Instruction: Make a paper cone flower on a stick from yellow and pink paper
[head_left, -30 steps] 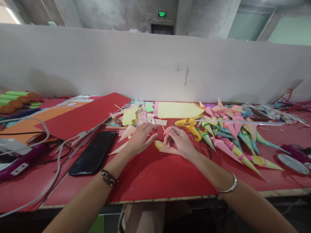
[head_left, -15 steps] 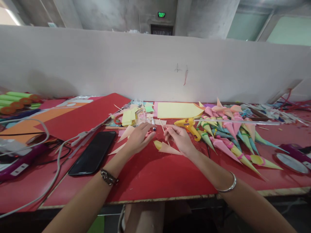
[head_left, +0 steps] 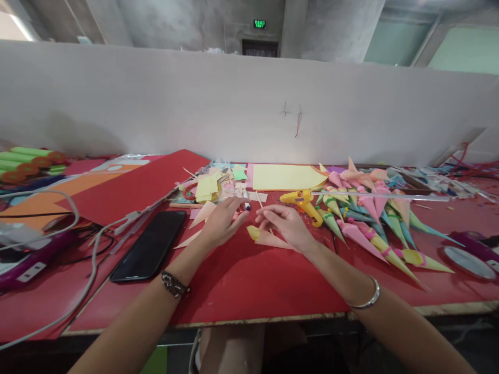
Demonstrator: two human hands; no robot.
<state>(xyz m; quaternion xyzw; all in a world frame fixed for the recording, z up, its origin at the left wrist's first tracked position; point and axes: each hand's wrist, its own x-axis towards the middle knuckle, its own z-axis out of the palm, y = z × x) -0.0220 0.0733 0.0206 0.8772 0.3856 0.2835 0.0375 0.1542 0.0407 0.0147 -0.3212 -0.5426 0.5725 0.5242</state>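
My left hand hovers over the red table with its fingers apart, and nothing shows in its grip. A marker pen lies just beyond its fingertips. My right hand has its fingers pinched together around a thin pale stick; the stick's middle is hidden behind the fingers. Under and beside the right hand lies a peach paper cone with a yellow paper piece at its left end. Flat peach paper pieces rest left of my left hand.
A yellow glue gun lies right of centre, near a heap of coloured paper cones. A black phone and a white cable are on the left. Yellow sheets lie before the white partition.
The fingers of my right hand have curled in and shifted slightly, covering more of the stick. My left hand stays almost where it was.
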